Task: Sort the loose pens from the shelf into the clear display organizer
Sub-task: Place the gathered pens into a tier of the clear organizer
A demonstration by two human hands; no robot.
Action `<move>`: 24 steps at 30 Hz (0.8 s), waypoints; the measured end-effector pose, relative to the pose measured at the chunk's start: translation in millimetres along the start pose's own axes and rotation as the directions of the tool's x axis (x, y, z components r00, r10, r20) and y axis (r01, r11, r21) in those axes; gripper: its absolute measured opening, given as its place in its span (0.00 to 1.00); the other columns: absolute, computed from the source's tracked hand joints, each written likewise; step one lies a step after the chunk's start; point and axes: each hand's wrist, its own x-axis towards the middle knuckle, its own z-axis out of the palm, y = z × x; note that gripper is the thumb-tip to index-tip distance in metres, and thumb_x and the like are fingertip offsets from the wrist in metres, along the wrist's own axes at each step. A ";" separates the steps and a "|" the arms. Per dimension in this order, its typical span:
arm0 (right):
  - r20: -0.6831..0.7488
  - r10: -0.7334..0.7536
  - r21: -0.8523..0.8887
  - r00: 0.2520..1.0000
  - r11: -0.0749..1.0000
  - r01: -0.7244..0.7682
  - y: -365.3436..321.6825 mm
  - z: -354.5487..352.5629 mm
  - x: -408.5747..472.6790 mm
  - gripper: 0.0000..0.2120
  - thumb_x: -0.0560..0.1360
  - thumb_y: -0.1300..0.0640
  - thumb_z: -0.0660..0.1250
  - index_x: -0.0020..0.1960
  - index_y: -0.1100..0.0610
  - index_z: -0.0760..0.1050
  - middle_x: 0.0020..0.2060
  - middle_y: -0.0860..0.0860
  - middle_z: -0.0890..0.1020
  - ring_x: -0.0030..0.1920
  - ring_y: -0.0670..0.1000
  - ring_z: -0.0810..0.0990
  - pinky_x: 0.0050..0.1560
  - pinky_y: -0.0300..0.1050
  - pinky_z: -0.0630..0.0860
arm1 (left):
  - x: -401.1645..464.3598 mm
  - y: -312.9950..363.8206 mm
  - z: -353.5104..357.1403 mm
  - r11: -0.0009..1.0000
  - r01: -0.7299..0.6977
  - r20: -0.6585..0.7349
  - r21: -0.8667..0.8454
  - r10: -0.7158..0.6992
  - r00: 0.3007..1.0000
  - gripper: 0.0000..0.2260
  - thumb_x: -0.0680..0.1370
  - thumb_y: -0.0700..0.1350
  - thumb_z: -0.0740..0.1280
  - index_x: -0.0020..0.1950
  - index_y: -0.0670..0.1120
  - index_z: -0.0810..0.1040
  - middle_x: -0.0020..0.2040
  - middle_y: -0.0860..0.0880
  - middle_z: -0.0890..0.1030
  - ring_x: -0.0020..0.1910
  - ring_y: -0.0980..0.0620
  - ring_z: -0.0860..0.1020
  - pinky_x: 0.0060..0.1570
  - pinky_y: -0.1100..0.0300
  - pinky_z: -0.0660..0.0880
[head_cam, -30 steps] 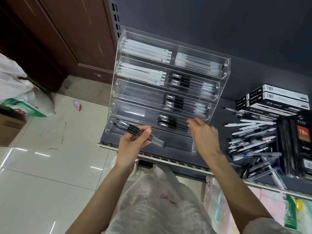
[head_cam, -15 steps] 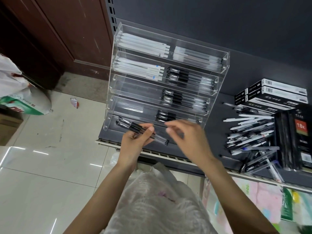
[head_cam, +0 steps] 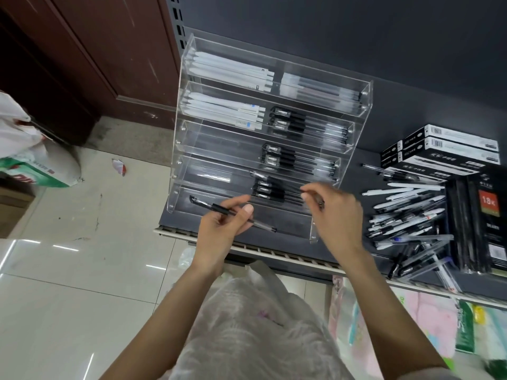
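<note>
A clear tiered organizer (head_cam: 176,149) stands on the dark shelf (head_cam: 356,174); its upper tiers hold white pens on the left and black pens on the right. My left hand (head_cam: 222,229) pinches a black pen (head_cam: 219,208) in front of the lowest tier's left side. My right hand (head_cam: 333,215), blurred, pinches the end of another dark pen (head_cam: 320,202) over the black pens in the right compartment of the second-lowest tier. A heap of loose pens (head_cam: 406,218) lies on the shelf to the right of my right hand.
White and black pen boxes (head_cam: 450,152) and black packs (head_cam: 482,215) stand at the right end of the shelf. A white plastic bag (head_cam: 247,325) hangs below my arms. On the tiled floor to the left lies a sack (head_cam: 35,165).
My right hand came across to the bundle in my left hand, took a pen from it and swung back right to the second-lowest tier. My left hand now holds fewer pens.
</note>
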 end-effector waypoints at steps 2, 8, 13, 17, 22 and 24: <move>-0.013 -0.068 -0.122 0.998 0.990 0.066 9.1 6.4 7.2 0.03 0.74 0.59 0.71 0.47 0.55 0.81 0.41 0.50 0.84 0.31 0.53 0.82 0.31 0.47 0.79 | 1.8 1.0 -4.0 1.000 0.007 -0.018 -0.003 -0.007 1.000 0.07 0.77 0.39 0.66 0.52 0.45 0.80 0.41 0.47 0.78 0.40 0.60 0.81 0.43 0.68 0.77; 0.000 -0.219 -0.357 0.976 0.911 0.204 25.5 18.7 14.5 0.06 0.69 0.64 0.74 0.43 0.56 0.79 0.38 0.49 0.81 0.31 0.51 0.79 0.27 0.41 0.75 | 4.0 2.1 -11.3 1.000 0.016 -0.027 0.009 -0.016 1.000 0.06 0.77 0.40 0.66 0.52 0.45 0.80 0.38 0.49 0.77 0.40 0.60 0.80 0.43 0.68 0.77; 0.007 -0.289 -0.519 0.957 0.817 0.251 24.0 27.5 13.8 0.13 0.61 0.69 0.75 0.40 0.57 0.77 0.35 0.51 0.80 0.35 0.52 0.77 0.34 0.43 0.74 | 5.2 1.3 -16.3 0.999 0.042 -0.031 0.002 -0.042 0.999 0.06 0.77 0.40 0.67 0.52 0.44 0.80 0.38 0.48 0.77 0.40 0.60 0.80 0.43 0.68 0.77; -0.037 -0.332 -0.493 0.942 0.826 0.272 25.4 33.8 10.8 0.14 0.61 0.73 0.71 0.41 0.57 0.79 0.37 0.52 0.81 0.38 0.54 0.77 0.37 0.45 0.76 | 6.7 1.9 -19.3 0.999 0.049 -0.038 -0.008 -0.050 0.998 0.06 0.76 0.41 0.67 0.52 0.44 0.80 0.40 0.47 0.78 0.41 0.59 0.80 0.43 0.68 0.76; 0.022 -0.390 -0.430 0.921 0.828 0.360 22.5 43.8 11.3 0.18 0.60 0.74 0.70 0.45 0.58 0.82 0.39 0.52 0.82 0.39 0.53 0.79 0.34 0.44 0.77 | 7.1 2.0 -21.8 0.998 0.056 -0.029 -0.018 -0.056 0.998 0.05 0.76 0.41 0.67 0.51 0.45 0.81 0.39 0.48 0.79 0.41 0.58 0.80 0.43 0.68 0.76; 0.046 -0.369 -0.416 0.928 0.838 0.354 21.4 45.9 12.6 0.19 0.59 0.74 0.72 0.45 0.58 0.83 0.38 0.51 0.82 0.38 0.53 0.80 0.32 0.43 0.77 | 7.2 1.7 -22.8 0.998 0.061 -0.031 -0.020 -0.061 0.998 0.05 0.76 0.41 0.67 0.51 0.44 0.81 0.39 0.48 0.79 0.42 0.57 0.80 0.43 0.68 0.76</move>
